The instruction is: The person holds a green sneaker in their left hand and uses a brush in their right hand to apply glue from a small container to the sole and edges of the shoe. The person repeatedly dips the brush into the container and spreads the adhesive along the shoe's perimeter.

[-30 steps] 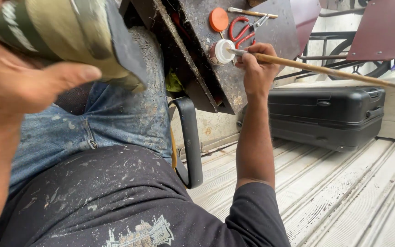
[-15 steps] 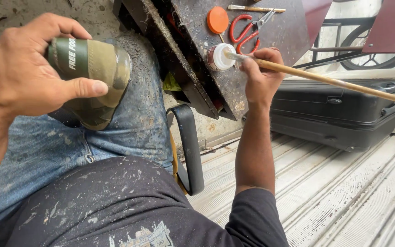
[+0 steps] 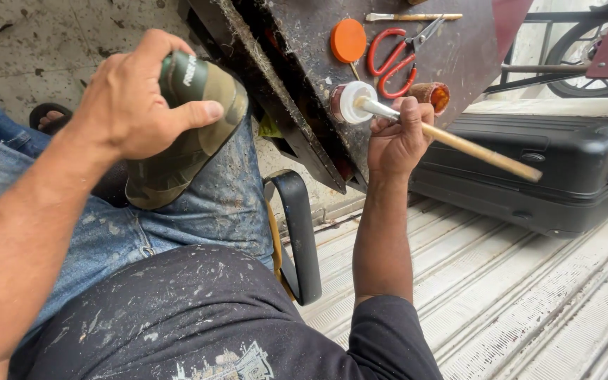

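My left hand [image 3: 135,105] grips a green and camouflage boot-like object [image 3: 191,137], held over my jeans-covered thigh [image 3: 198,211]. My right hand [image 3: 399,137] holds a long brush with a wooden handle [image 3: 480,151], its tip dipped into a small white-rimmed glue pot [image 3: 350,102]. The pot stands on a dark, stained work board [image 3: 304,63]. An orange lid [image 3: 348,40], red-handled scissors [image 3: 392,56] and a small amber jar [image 3: 432,95] lie around the pot on the same board.
A thin second brush [image 3: 413,16] lies at the board's far edge. A black hard case [image 3: 550,169] sits to the right on a ribbed metal floor [image 3: 501,302]. A black curved chair arm [image 3: 300,232] rises beside my thigh. A sandalled foot [image 3: 51,116] shows at left.
My left hand has lowered the boot away from the camera towards my thigh. My right hand stays at the pot with the brush.
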